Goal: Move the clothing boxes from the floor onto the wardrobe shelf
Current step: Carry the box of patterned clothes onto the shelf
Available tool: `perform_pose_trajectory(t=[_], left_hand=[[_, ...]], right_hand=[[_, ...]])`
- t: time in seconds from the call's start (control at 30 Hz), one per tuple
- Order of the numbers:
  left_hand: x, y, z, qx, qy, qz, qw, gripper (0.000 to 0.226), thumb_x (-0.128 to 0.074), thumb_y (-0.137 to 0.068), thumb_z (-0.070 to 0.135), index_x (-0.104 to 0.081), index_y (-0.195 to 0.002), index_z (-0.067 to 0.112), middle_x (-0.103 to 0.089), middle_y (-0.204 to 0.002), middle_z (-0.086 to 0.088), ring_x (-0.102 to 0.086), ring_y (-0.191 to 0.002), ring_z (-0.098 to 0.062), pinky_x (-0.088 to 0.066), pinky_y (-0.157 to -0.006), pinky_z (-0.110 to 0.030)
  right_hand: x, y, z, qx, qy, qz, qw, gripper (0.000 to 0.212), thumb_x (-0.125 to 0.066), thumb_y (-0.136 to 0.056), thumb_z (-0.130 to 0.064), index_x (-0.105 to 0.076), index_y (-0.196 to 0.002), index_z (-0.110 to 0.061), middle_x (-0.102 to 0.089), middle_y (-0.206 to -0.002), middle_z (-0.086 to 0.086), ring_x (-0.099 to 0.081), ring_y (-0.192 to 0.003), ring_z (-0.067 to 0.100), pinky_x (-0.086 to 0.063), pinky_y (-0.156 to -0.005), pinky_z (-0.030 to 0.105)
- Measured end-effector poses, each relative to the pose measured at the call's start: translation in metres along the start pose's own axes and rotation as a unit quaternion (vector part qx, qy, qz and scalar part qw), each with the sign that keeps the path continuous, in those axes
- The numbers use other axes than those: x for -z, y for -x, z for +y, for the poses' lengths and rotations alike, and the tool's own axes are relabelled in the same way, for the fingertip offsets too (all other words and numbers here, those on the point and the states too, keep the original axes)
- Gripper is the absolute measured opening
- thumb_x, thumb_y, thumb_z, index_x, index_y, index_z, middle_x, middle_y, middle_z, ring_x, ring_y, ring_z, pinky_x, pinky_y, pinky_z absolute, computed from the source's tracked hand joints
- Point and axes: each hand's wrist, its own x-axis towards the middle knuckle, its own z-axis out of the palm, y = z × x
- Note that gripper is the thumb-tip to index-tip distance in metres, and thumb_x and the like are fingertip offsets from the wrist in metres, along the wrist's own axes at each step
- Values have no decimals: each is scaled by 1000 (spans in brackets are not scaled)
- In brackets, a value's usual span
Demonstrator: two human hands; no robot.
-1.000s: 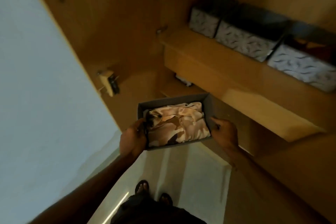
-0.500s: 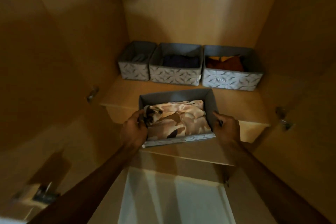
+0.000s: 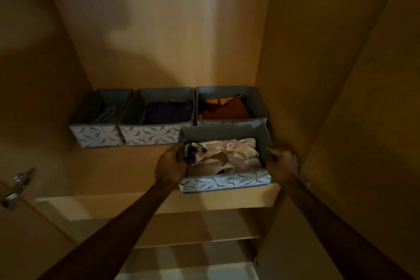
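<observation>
A grey patterned fabric box (image 3: 225, 182) holding folded beige camouflage clothing (image 3: 227, 154) is at the front right of the wooden wardrobe shelf (image 3: 109, 170). My left hand (image 3: 171, 163) grips its left wall and my right hand (image 3: 281, 161) grips its right wall. The box's front edge overhangs the shelf's front edge slightly. Behind it, three matching boxes stand in a row at the back of the shelf: a left one (image 3: 96, 135) with grey clothing, a middle one (image 3: 150, 135) with dark blue clothing, and a right one (image 3: 256, 102) with orange clothing.
The wardrobe's right side wall (image 3: 306, 75) is close beside my right hand. The left side wall carries a metal hinge (image 3: 17, 186). A lower shelf (image 3: 193, 241) and pale floor (image 3: 186, 273) show below.
The box has risen and moved forward and right, from in front of the shelf edge to over the shelf's front right. Both hands keep their grip on it.
</observation>
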Motion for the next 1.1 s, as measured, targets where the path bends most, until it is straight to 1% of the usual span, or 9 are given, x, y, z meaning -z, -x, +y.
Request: perform_pose_trajectory(t=[0.1, 0.2, 0.3, 0.37, 0.53, 0.67, 0.77, 0.93, 1.1], left_hand=[[-18, -22, 12, 14, -1, -42, 999, 28, -47, -96, 27, -64, -117, 24, -72, -108, -12, -66, -96, -34, -54, -80, -41], [-35, -38, 17, 22, 21, -98, 995, 32, -53, -87, 20, -65, -116, 21, -71, -109, -7, -65, -101, -29, -50, -83, -32], [-42, -39, 21, 32, 38, -119, 992, 33, -59, -87, 8, -63, -119, 10, -68, -110, -6, -63, -104, -25, -43, -82, -25], [-38, -34, 18, 24, 47, -138, 989, 34, -63, -84, 3, -65, -116, 14, -66, -103, -2, -63, -97, -21, -44, -80, -25], [-27, -22, -5, 40, 58, -148, 986, 21, -73, -85, 24, -70, -105, 24, -75, -94, -2, -67, -80, -14, -50, -72, -26], [-32, -11, 3, 9, 50, -145, 988, 19, -75, -81, 22, -74, -100, 24, -73, -90, 4, -69, -88, -19, -56, -82, -36], [-36, -4, 8, -17, 28, -141, 989, 27, -75, -82, 22, -73, -108, 20, -72, -94, 7, -67, -90, -15, -54, -84, -31], [-38, -1, 9, -16, 29, -124, 992, 35, -74, -82, 18, -70, -117, 17, -72, -106, 1, -67, -96, -17, -52, -89, -30], [-35, -1, 8, -14, 43, -122, 992, 41, -75, -82, 19, -67, -122, 21, -66, -97, 10, -65, -89, -13, -49, -82, -23]], right_hand=[[5, -18, 1, -20, -19, 2, 1000, 37, -53, -87, -5, -63, -123, -10, -69, -108, 17, -64, -90, 33, -50, -80, 35], [5, -24, -2, -15, -29, -1, 999, 26, -53, -88, -4, -66, -111, -2, -66, -87, 15, -58, -76, 26, -44, -69, 31], [2, -23, -1, -9, -27, 11, 1000, 24, -55, -89, -5, -65, -110, 2, -69, -93, 20, -65, -81, 32, -53, -75, 40], [0, -23, 5, 7, -5, 9, 1000, 25, -52, -89, -5, -69, -107, -3, -71, -97, 19, -67, -81, 30, -55, -80, 39], [-2, -16, 15, -4, 43, 15, 999, 23, -51, -87, -14, -74, -84, -10, -72, -82, 13, -65, -73, 31, -55, -72, 35], [0, -10, 17, -32, 57, 15, 998, 26, -50, -91, -20, -70, -78, -12, -66, -71, 8, -60, -62, 24, -48, -64, 27], [2, -10, 23, -51, 51, 19, 997, 30, -48, -91, -22, -69, -73, -10, -64, -65, 6, -60, -58, 21, -50, -61, 30], [2, -10, 29, -43, 47, -1, 998, 23, -50, -88, -21, -71, -88, -11, -70, -78, 11, -65, -70, 28, -55, -72, 37], [-2, -13, 27, -39, 34, 2, 999, 25, -54, -89, -18, -70, -104, -8, -72, -99, 15, -67, -84, 29, -56, -81, 37]])
